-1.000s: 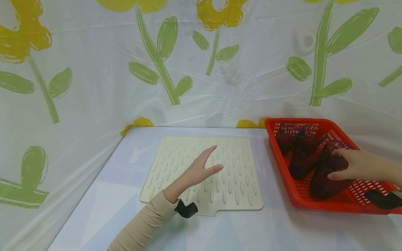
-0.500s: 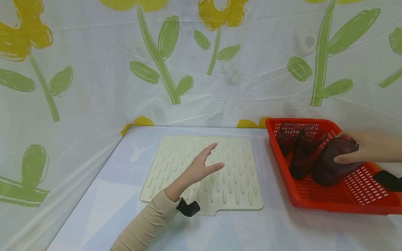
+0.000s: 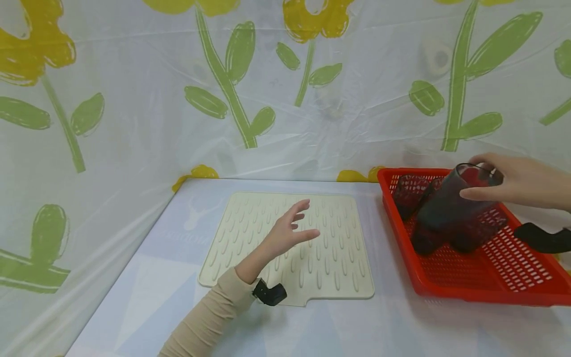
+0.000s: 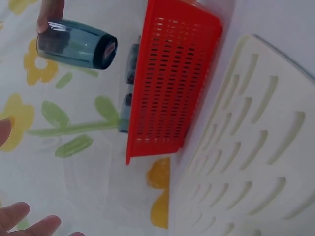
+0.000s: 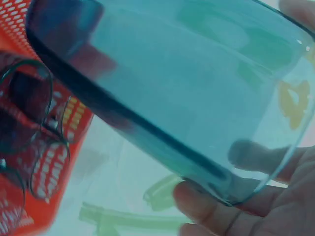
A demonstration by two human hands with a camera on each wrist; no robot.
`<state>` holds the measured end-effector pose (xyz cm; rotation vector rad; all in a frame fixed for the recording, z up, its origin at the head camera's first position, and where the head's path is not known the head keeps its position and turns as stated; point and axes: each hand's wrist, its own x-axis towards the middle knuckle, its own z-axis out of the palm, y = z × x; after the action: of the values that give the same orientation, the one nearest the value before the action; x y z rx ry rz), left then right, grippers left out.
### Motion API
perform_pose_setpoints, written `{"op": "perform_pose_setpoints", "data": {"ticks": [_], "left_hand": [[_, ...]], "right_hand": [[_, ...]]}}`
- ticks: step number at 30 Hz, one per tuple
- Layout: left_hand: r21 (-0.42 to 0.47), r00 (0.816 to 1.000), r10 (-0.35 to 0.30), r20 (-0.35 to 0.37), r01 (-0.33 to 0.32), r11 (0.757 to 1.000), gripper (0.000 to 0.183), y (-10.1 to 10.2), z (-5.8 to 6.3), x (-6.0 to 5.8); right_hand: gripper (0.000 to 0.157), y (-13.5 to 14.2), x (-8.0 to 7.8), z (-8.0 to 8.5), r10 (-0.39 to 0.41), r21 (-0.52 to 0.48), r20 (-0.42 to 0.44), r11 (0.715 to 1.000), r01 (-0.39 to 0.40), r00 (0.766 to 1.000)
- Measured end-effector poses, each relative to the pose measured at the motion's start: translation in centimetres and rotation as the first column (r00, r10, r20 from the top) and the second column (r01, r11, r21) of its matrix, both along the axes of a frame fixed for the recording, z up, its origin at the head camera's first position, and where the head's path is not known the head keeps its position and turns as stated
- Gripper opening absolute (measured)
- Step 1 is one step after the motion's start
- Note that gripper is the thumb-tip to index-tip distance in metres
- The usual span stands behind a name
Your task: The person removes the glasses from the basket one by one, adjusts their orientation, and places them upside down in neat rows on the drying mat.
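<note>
My right hand point(image 3: 522, 181) pinches a dark blue transparent drinking glass point(image 3: 455, 203) near its rim, with fingers partly inside the mouth in the right wrist view. The glass is tilted, mouth up to the right, over the red plastic basket point(image 3: 417, 277). Seen from the left wrist, the held glass point(image 4: 74, 44) is above the basket's side wall. Several similar glasses point(image 3: 408, 193) lie in the basket, partly hidden behind the held one. My left hand point(image 3: 283, 235) is above the cream mat point(image 3: 330, 263), thumb and fingers spread, holding nothing.
The ridged mat lies on a pale patterned tablecloth point(image 3: 339, 327), left of the basket. A white sheet with yellow flowers and green stems point(image 3: 357, 99) hangs behind the table and on the left.
My right hand has taken hold of a glass in the basket and raised it, tipping its mouth upward. My left hand has barely moved over the mat.
</note>
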<state>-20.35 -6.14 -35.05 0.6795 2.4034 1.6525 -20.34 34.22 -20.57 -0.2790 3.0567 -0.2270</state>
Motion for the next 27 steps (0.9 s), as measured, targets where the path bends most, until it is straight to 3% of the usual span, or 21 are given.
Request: {"op": "perform_pose_setpoints", "data": {"ticks": [8, 19, 23, 27], "left_hand": [[0.023, 1.0, 0.026, 0.013, -0.026, 0.999, 0.069, -0.2, 0.1, -0.4], [0.055, 0.999, 0.044, 0.028, -0.046, 0.997, 0.07, -0.2, 0.1, -0.7], [0.068, 0.998, 0.052, 0.025, -0.054, 0.996, 0.07, -0.1, 0.2, -0.9], [0.086, 0.998, 0.066, 0.021, -0.067, 0.994, 0.069, 0.0, 0.5, -1.1]], "right_hand": [[0.072, -1.9, -0.4, -0.6, -0.029, -0.138, -0.048, 0.99, 0.023, 0.998], [0.074, -4.5, -1.7, -1.3, -0.056, -0.317, 0.033, 0.946, 0.064, 0.998], [0.073, -5.7, -2.3, -1.9, -0.062, -0.399, 0.05, 0.914, 0.077, 0.997], [0.072, -7.0, -2.9, -2.7, -0.049, -0.507, 0.066, 0.858, 0.076, 0.997]]}}
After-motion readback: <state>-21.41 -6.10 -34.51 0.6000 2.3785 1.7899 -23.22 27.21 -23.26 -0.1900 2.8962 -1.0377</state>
